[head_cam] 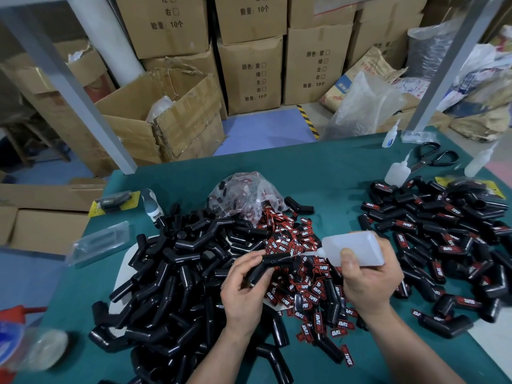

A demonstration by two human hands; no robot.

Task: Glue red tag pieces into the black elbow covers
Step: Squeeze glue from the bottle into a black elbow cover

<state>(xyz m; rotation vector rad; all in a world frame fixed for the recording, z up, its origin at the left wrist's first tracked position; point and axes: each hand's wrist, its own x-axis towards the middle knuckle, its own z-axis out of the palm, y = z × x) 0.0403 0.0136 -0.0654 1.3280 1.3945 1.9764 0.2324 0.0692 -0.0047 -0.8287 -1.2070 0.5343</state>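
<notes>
Right now my left hand (243, 289) is curled round one black elbow cover (273, 266). Thumb and fingers pinch its lower leg, so the bend sits up at my fingertips and the other leg sticks out sideways toward my right hand (371, 275). That hand is wrapped round a whitish glue bottle (352, 249) with the thumb pressed on its near face. The bottle lies almost level, its thin nozzle (306, 253) pointing across at the cover. The nozzle tip sits right at the cover's free leg, touching it or just off it; I cannot tell which. What matters is the short line between my two hands: the free leg runs left to right, and the nozzle comes in from the right along nearly the same line. I would expect the tag's seat to be on the upper face of that leg, though I cannot make out any recess. I judge this to be the gluing step, with no tag on this cover yet. The loose red tags (304, 295) lie heaped under and just beyond both hands, about equally near to each. Both hands are full, so picking one up would probably mean freeing some fingers first. Bare covers (171, 273) are piled out past my left hand, and tagged covers (443, 239) out past my right, all on the green table (332, 167). Too hard a squeeze would likely flood the leg.
</notes>
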